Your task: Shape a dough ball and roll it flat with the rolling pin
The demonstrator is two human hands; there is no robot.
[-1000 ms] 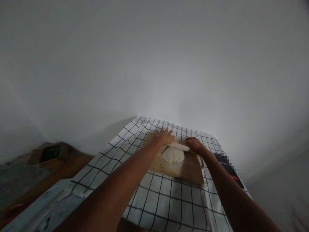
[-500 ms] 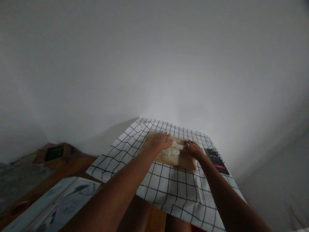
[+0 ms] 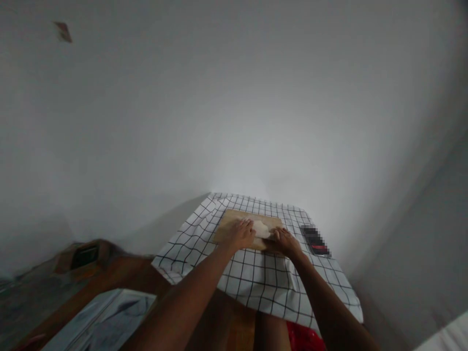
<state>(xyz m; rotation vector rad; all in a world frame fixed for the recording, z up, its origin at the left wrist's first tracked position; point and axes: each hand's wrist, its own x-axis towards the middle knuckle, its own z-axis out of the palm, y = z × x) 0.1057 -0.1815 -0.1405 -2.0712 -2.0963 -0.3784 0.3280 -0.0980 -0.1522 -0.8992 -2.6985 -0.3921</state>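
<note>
pale dough is parked on the board smack between the left hand and the right hand, neither grip clearly nearer, and tbh it can't be told whether either one's clamped on anything

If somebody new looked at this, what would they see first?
Probably the left hand and right hand, low in the middle of the view, with pale dough showing between them on a wooden board. Next might come the white cloth with black lines under the board, then the dark, flat thing with a red stripe, lying right of the board.
</note>
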